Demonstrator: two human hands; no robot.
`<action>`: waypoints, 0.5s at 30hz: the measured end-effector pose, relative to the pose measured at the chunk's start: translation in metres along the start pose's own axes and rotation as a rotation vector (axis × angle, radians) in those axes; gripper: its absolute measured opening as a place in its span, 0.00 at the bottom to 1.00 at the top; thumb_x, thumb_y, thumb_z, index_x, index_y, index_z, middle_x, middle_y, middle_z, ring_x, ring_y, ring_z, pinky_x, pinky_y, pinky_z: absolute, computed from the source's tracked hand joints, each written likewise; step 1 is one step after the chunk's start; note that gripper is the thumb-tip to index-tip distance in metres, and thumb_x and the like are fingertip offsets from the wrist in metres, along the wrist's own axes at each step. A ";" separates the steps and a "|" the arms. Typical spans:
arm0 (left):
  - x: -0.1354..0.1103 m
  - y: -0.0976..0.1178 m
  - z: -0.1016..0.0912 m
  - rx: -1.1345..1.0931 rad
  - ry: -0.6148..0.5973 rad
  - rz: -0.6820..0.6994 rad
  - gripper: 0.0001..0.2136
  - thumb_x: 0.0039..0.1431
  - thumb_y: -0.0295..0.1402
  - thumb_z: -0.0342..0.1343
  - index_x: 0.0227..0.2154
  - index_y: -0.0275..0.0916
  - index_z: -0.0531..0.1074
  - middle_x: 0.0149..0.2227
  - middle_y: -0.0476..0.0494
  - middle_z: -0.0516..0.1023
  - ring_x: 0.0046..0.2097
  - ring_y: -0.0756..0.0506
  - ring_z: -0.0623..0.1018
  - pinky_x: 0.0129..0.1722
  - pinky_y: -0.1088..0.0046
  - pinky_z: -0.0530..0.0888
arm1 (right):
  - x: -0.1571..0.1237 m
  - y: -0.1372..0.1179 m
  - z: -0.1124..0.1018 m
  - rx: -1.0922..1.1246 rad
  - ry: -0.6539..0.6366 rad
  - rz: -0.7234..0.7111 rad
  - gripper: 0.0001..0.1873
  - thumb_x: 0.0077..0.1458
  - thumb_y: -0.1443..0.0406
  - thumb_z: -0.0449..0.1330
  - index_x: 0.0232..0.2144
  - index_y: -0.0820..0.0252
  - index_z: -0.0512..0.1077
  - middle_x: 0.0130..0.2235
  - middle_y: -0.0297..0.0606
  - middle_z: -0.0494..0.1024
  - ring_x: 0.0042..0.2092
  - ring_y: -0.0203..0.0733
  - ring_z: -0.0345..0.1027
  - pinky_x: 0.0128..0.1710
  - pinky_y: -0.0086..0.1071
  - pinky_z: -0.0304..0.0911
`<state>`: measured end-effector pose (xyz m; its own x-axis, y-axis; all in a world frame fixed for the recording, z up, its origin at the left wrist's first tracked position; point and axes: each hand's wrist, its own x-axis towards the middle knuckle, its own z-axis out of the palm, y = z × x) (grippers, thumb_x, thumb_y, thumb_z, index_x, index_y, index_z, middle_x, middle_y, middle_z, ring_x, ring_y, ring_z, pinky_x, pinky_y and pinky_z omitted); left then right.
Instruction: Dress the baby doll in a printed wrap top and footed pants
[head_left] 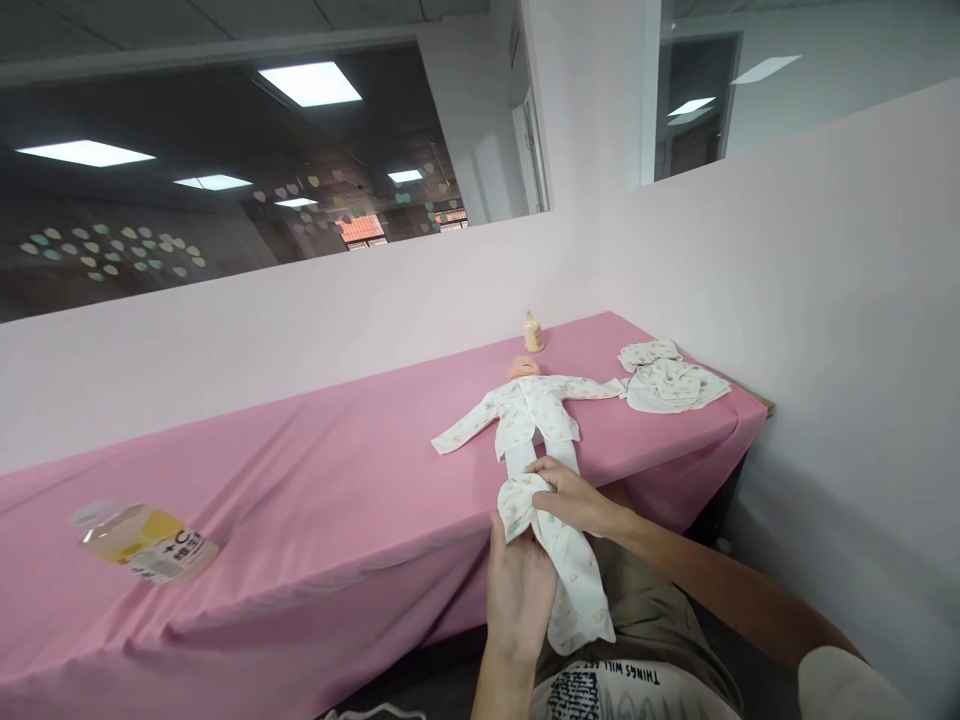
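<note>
A doll (523,368) lies on its back on the pink-covered table, head toward the wall. It wears a small white printed baby jacket (517,415) with the sleeves spread wide, and its white legs (520,460) point toward me. At the feet, over the table's front edge, both of my hands hold white printed baby pants (581,575). My right hand (574,497) pinches the fabric from above, close to the doll's leg ends. My left hand (517,585) cups the bunched part from below, thumb along its side. One pant leg hangs toward my lap. The feet are hidden by the cloth.
Folded printed baby clothes (671,380) lie at the table's right end, near one jacket sleeve. A small cream bottle (532,332) stands beyond the doll's head. On the left, a large clear bottle with a yellow label (150,543) lies on the pink cloth (315,480). White walls border the table.
</note>
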<state>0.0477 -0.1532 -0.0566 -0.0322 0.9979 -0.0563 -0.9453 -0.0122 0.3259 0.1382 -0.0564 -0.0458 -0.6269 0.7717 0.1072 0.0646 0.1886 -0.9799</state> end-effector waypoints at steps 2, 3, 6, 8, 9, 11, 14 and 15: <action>-0.001 0.000 0.004 0.008 0.044 0.016 0.21 0.69 0.41 0.40 0.58 0.41 0.68 0.50 0.38 0.78 0.52 0.44 0.77 0.60 0.63 0.67 | -0.001 0.003 0.000 -0.066 0.094 0.001 0.04 0.48 0.67 0.54 0.24 0.61 0.65 0.45 0.41 0.69 0.41 0.40 0.65 0.38 0.32 0.61; -0.002 0.000 0.005 0.016 0.068 0.013 0.21 0.69 0.41 0.41 0.58 0.41 0.68 0.50 0.38 0.77 0.52 0.44 0.77 0.59 0.63 0.67 | -0.002 0.003 -0.001 -0.109 0.128 0.003 0.05 0.48 0.66 0.54 0.22 0.60 0.63 0.41 0.40 0.68 0.39 0.40 0.64 0.38 0.32 0.61; -0.003 0.000 0.008 0.070 0.127 -0.003 0.20 0.69 0.40 0.44 0.59 0.41 0.67 0.51 0.39 0.77 0.52 0.44 0.77 0.59 0.63 0.68 | -0.006 0.004 -0.001 -0.179 0.143 0.008 0.07 0.48 0.67 0.55 0.21 0.59 0.60 0.33 0.36 0.67 0.37 0.40 0.62 0.36 0.32 0.60; -0.003 -0.003 0.009 0.146 0.164 0.013 0.19 0.67 0.39 0.47 0.58 0.40 0.68 0.52 0.39 0.76 0.52 0.44 0.77 0.58 0.64 0.69 | -0.010 0.003 -0.001 -0.160 0.120 0.033 0.05 0.49 0.67 0.54 0.23 0.59 0.61 0.31 0.35 0.67 0.35 0.40 0.61 0.34 0.32 0.59; -0.003 -0.006 0.009 0.196 0.186 0.035 0.19 0.66 0.38 0.50 0.57 0.40 0.68 0.52 0.39 0.76 0.52 0.44 0.77 0.58 0.64 0.70 | -0.012 0.002 0.000 -0.151 0.115 0.047 0.04 0.49 0.67 0.53 0.23 0.59 0.62 0.31 0.35 0.67 0.35 0.40 0.61 0.33 0.32 0.58; -0.002 -0.011 0.009 0.298 0.236 0.092 0.19 0.62 0.37 0.55 0.55 0.40 0.70 0.53 0.40 0.76 0.54 0.43 0.76 0.57 0.66 0.70 | -0.015 -0.001 0.002 -0.161 0.133 0.051 0.04 0.50 0.67 0.52 0.24 0.59 0.62 0.32 0.35 0.67 0.35 0.40 0.62 0.34 0.32 0.58; 0.001 -0.017 0.006 0.423 0.300 0.174 0.19 0.58 0.34 0.60 0.52 0.39 0.73 0.51 0.40 0.77 0.54 0.42 0.75 0.56 0.66 0.70 | -0.020 -0.004 0.005 -0.207 0.169 0.027 0.05 0.51 0.66 0.52 0.24 0.59 0.61 0.33 0.35 0.65 0.36 0.39 0.61 0.37 0.33 0.58; 0.002 -0.018 0.004 0.453 0.311 0.180 0.18 0.57 0.34 0.61 0.51 0.39 0.73 0.50 0.40 0.78 0.53 0.41 0.76 0.56 0.66 0.71 | -0.022 -0.005 0.005 -0.212 0.173 0.024 0.05 0.52 0.66 0.51 0.24 0.59 0.61 0.34 0.35 0.65 0.37 0.39 0.61 0.38 0.33 0.58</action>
<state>0.0662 -0.1505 -0.0588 -0.3381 0.9162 -0.2151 -0.6854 -0.0831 0.7234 0.1473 -0.0774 -0.0438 -0.4821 0.8665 0.1295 0.2500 0.2777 -0.9276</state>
